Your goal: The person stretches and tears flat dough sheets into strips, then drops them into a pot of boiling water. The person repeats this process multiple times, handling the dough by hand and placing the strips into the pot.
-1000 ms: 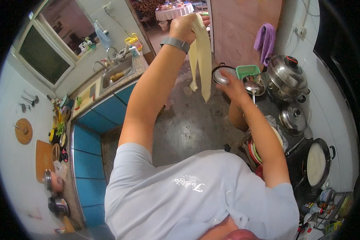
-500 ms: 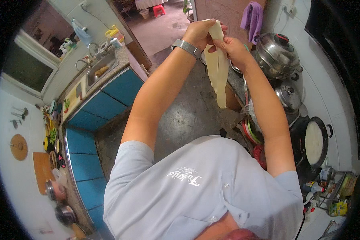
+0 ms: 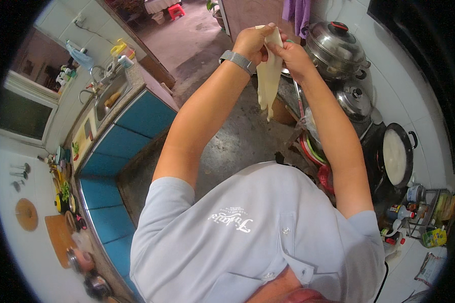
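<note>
Held up at arm's length ahead of me is a long pale strip of dough (image 3: 269,83), its uneven lower end hanging free. My left hand (image 3: 252,44), with a metal-band watch on the wrist, grips the top of it with the thumb on the upper edge. My right hand (image 3: 294,59) pinches the same dough just beside the left, the two hands almost touching. Some fingers are hidden behind the dough. To the right, a black two-handled wok (image 3: 398,155) contains a whitish, cloudy liquid.
A stacked steel steamer (image 3: 336,50) and a lidded pot (image 3: 355,103) stand along the right-hand counter. Bottles and a condiment rack (image 3: 423,214) sit nearer me. On the left are a sink (image 3: 111,98) and blue-fronted cabinets (image 3: 131,131). A doorway opens ahead.
My view has turned slightly to the right. The dough strip hangs shorter and more gathered than before, its spread strands now closer together. Both hands keep their hold.
</note>
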Demonstrator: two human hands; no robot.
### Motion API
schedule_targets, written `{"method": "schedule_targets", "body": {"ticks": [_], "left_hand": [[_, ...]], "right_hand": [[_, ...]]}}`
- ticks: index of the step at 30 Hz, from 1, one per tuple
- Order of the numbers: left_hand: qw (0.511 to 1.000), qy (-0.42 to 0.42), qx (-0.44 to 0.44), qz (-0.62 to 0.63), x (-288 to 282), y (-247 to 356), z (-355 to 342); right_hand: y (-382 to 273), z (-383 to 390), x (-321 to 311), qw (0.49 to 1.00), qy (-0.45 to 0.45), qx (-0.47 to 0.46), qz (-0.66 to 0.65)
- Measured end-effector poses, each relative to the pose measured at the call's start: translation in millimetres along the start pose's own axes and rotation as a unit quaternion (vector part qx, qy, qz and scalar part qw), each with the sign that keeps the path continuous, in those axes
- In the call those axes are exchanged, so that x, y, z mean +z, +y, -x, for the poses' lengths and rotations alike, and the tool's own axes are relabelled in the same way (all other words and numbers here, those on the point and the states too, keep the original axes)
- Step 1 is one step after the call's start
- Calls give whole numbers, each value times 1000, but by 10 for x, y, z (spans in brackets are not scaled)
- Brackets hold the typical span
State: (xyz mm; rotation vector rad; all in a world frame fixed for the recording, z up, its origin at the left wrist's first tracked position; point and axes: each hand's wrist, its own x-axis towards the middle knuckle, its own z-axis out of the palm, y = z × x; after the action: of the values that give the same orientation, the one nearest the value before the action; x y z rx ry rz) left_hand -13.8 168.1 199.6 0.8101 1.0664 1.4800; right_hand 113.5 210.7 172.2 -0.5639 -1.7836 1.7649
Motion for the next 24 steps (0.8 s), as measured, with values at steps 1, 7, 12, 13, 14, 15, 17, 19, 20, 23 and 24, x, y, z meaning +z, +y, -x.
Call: {"method": "schedule_targets", "body": {"ticks": [1,7,12,13,14,15,17,19,20,23,24], "left_hand": [[1000,1,5,-6,16,-24,-16],[994,80,68,-18,-83,-81,-125],[994,93,49,-39,17,-126,-128],[992,98,53,-50,-10,-174,-161],[991,102,59,-63,-35,-204,-182],[991,110,44,-58,-134,-224,-238],[991,121,12,-50,-322,-185,-322],[998,52,-17,-39,-358,-178,-325],[998,13,-37,-43,-288,-109,-260],[994,-39,-63,-84,-286,-58,-135],[992,-50,-69,-91,-302,-55,-121]], "right_hand": [[20,-13,-7,999,20,-16,34],[-111,165,195,884,126,-208,400],[37,375,182,910,114,-177,358],[39,437,206,922,88,-165,340],[22,515,244,932,64,-155,321],[19,582,311,925,40,-190,328],[14,706,440,904,-2,-258,341],[32,704,394,957,53,-184,217],[83,641,287,980,85,-121,135],[86,583,139,990,137,-21,-20],[126,553,90,989,144,-9,-28]]}}
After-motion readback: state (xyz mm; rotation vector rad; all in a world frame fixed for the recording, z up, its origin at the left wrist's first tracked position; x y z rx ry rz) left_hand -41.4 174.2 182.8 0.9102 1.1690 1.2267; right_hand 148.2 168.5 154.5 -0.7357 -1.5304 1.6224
